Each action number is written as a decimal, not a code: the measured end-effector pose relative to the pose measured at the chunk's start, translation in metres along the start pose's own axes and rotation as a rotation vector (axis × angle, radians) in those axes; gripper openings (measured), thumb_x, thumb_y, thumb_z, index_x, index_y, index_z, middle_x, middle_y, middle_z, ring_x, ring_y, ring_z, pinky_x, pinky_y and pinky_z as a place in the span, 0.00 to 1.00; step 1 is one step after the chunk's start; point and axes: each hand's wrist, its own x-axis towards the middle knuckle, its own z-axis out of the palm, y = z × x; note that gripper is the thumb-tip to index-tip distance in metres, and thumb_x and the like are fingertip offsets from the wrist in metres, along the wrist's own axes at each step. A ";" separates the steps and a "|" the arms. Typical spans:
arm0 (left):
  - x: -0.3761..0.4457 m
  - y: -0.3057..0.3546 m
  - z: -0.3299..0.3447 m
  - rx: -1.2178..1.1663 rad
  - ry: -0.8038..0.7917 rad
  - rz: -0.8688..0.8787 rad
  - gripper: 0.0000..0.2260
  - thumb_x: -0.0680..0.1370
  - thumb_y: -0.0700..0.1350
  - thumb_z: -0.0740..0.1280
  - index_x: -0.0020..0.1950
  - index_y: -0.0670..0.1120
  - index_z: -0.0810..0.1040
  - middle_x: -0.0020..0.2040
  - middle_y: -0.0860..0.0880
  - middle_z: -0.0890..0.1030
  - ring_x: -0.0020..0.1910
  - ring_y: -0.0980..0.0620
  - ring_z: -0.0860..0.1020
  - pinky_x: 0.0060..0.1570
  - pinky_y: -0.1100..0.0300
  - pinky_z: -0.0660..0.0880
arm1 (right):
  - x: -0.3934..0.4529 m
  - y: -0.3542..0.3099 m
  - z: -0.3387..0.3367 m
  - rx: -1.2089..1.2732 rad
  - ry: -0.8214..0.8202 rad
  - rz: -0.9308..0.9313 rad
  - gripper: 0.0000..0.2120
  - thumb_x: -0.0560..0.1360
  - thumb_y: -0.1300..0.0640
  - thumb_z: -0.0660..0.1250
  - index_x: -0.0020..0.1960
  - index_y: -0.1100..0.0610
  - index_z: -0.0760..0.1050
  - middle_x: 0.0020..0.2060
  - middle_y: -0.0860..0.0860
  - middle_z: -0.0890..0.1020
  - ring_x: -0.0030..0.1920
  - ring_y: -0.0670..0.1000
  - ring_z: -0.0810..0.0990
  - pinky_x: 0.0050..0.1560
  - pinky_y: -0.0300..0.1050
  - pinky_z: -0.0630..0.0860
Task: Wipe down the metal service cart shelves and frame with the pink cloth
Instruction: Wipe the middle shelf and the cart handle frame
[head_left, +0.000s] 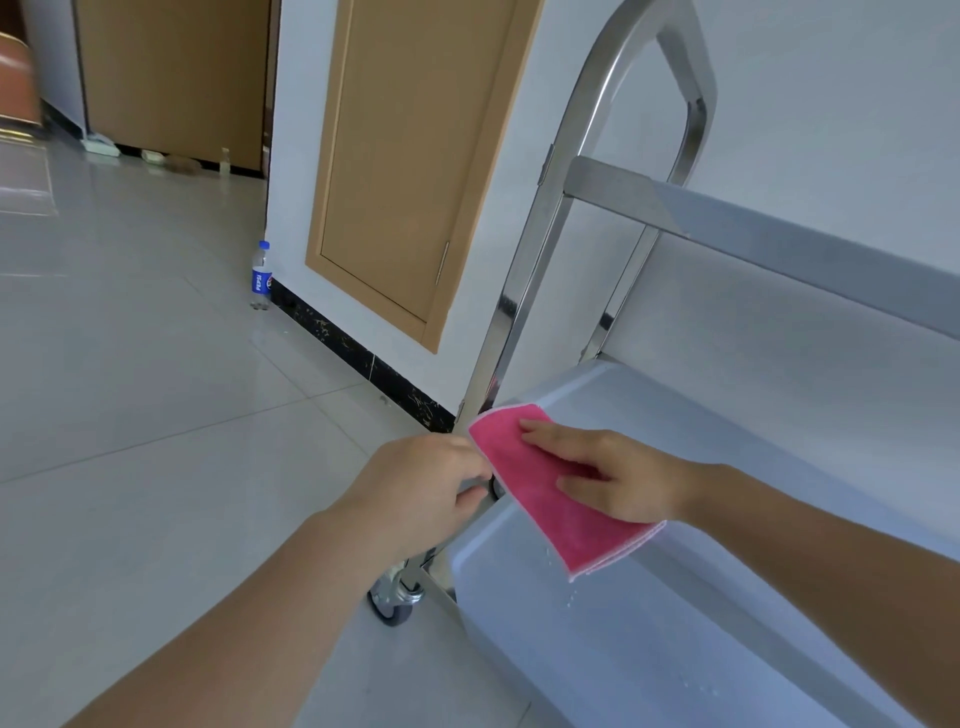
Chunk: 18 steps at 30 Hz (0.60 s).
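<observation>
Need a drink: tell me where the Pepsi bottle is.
The Pepsi bottle stands upright on the floor, left of the cart, at the white wall's corner.

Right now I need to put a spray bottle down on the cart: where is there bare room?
The shelf is bare right of the right hand toward the back wall. It's crowded at the corner, where the pink cloth and left hand meet the upright post.

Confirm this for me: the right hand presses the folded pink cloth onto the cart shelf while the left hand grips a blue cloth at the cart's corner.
Not quite. The head view shows no blue cloth: the left hand grips the cart's metal frame at that corner. The rest holds: the right hand presses the folded pink cloth onto the shelf.
</observation>
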 end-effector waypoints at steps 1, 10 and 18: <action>0.001 0.001 0.001 -0.003 -0.001 0.002 0.08 0.75 0.49 0.61 0.49 0.52 0.78 0.48 0.56 0.79 0.46 0.55 0.76 0.42 0.56 0.75 | -0.002 0.003 -0.001 0.022 -0.023 0.005 0.28 0.77 0.52 0.59 0.71 0.33 0.52 0.72 0.34 0.57 0.70 0.45 0.63 0.70 0.48 0.63; 0.005 0.010 0.008 -0.016 -0.041 -0.015 0.11 0.76 0.53 0.61 0.55 0.55 0.77 0.53 0.57 0.79 0.50 0.56 0.76 0.46 0.57 0.75 | -0.013 0.007 0.001 -0.108 0.109 -0.033 0.28 0.73 0.51 0.69 0.71 0.50 0.65 0.69 0.44 0.68 0.66 0.43 0.67 0.67 0.37 0.62; 0.012 0.020 0.003 -0.071 0.124 -0.002 0.22 0.70 0.59 0.67 0.62 0.53 0.71 0.58 0.57 0.75 0.55 0.56 0.73 0.49 0.59 0.73 | -0.015 -0.022 -0.001 -0.205 0.492 -0.198 0.04 0.74 0.59 0.67 0.47 0.59 0.78 0.36 0.51 0.80 0.36 0.51 0.75 0.39 0.50 0.74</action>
